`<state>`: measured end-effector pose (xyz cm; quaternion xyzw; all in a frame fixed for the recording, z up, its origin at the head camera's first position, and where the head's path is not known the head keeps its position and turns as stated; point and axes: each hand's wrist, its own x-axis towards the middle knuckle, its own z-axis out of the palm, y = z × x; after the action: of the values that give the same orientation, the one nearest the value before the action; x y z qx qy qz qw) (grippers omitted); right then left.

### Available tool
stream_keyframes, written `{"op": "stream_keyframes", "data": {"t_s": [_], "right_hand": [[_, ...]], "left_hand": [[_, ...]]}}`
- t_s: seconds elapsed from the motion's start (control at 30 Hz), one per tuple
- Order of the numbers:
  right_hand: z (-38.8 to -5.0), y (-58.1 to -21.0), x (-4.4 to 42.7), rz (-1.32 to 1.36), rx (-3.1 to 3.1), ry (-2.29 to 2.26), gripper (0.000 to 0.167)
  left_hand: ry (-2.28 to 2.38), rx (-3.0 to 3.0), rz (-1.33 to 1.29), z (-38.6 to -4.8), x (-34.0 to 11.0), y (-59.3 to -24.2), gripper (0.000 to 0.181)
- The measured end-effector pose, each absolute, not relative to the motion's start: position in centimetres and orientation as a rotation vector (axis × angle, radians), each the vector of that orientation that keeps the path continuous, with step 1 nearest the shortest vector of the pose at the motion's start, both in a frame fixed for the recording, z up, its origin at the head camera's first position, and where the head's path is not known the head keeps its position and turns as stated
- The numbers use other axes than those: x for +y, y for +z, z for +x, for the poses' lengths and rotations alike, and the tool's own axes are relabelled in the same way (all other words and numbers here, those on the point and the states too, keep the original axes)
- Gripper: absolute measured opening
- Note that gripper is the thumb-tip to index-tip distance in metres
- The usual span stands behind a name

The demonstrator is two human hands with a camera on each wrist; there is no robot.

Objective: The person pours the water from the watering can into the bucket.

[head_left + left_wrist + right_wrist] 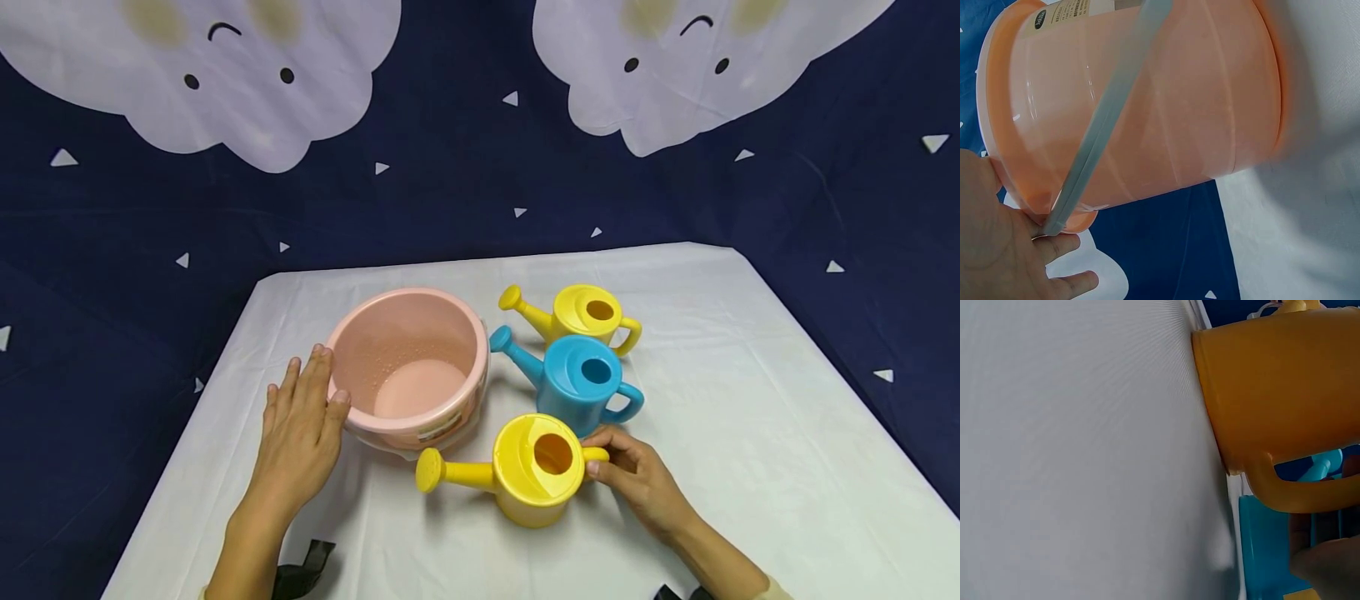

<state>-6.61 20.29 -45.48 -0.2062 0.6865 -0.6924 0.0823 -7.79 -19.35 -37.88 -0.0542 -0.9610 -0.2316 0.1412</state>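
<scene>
A pink bucket (408,423) stands left of the middle of the table. My left hand (300,433) lies against its left side with fingers straight, beside the rim. In the left wrist view the bucket's pale carrying handle (1107,125) slants down its wall to my fingers. My right hand (641,479) pinches the handle of the nearest yellow watering can (532,496), whose spout points left, in front of the bucket. Just behind that can is a blue watering can (573,400). A second yellow watering can (573,312) stands farthest back.
White cloth (750,433) covers the table. Behind it hangs a dark blue curtain (450,208) with clouds and small white triangles. Black straps (303,571) show near the wrists at the front.
</scene>
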Motion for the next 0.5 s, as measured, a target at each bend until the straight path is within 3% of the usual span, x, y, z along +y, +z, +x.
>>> {"op": "stream_keyframes", "data": {"t_s": [0.5], "right_hand": [[-6.4,-44.3,21.3,-0.592,2.354,-2.013,0.022]], "left_hand": [[-0.677,-2.778,-0.155,-7.8,-19.4,-37.9,0.056]]}}
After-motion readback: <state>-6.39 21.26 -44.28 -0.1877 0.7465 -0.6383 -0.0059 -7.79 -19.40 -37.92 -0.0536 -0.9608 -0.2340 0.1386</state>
